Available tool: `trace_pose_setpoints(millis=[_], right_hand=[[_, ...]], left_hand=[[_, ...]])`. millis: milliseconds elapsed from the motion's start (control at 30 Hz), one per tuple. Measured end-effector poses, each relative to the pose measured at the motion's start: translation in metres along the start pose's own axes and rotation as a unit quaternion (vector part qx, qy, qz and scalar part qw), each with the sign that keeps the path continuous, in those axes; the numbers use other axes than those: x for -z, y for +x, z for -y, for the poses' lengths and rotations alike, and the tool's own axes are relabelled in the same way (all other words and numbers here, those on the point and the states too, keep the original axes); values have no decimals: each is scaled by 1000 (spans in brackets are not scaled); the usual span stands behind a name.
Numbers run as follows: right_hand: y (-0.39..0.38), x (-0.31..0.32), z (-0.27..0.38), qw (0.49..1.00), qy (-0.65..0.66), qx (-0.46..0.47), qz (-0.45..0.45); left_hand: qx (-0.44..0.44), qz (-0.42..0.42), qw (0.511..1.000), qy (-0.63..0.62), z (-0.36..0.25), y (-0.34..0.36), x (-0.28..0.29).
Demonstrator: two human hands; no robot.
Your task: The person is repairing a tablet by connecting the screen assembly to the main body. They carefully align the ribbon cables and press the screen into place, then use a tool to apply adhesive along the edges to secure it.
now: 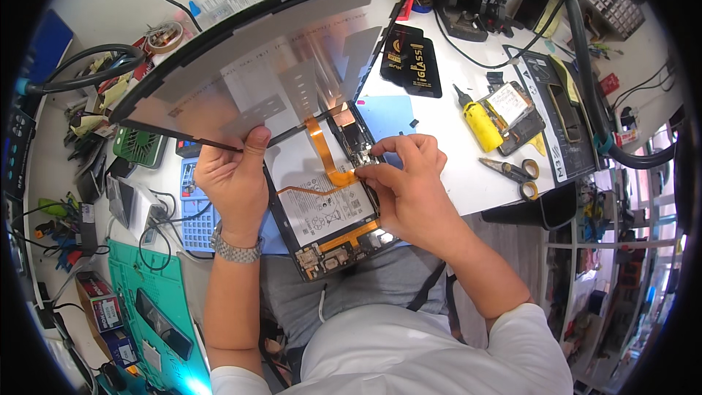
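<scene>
My left hand (238,175) grips the lower edge of a tablet screen panel (241,66), which is tilted up with its metal back toward me. Below it lies the opened tablet body (333,252), showing a large white battery (325,208) and bare circuit boards. An orange flex cable (320,148) runs from the panel down to the body. At the body's right edge, the fingers of my right hand (406,179) are closed on the cable's end by the board. Those fingertips partly hide the connector.
Right of the tablet lie a yellow bottle (480,123), an opened phone (515,113) and scissors (512,174). Black flat packages (417,62) sit behind. A blue mat (387,113) is under the tablet. At lower left, a green mat (157,285) carries a phone (164,324).
</scene>
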State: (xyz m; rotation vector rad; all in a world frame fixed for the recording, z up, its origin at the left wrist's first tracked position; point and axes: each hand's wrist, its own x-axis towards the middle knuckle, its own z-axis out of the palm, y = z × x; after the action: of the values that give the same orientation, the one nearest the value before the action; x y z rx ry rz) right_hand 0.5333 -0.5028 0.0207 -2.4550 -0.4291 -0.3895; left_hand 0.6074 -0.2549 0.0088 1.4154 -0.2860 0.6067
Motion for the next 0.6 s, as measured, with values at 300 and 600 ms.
trace_pose_setpoints(millis=[300, 600], right_hand=[[-9, 0, 0, 999, 33, -1, -4], [-3, -2, -5, 999, 47, 1, -9]], left_hand=[[24, 26, 999, 0, -1, 8, -5], [-251, 43, 927, 276, 0, 4, -12]])
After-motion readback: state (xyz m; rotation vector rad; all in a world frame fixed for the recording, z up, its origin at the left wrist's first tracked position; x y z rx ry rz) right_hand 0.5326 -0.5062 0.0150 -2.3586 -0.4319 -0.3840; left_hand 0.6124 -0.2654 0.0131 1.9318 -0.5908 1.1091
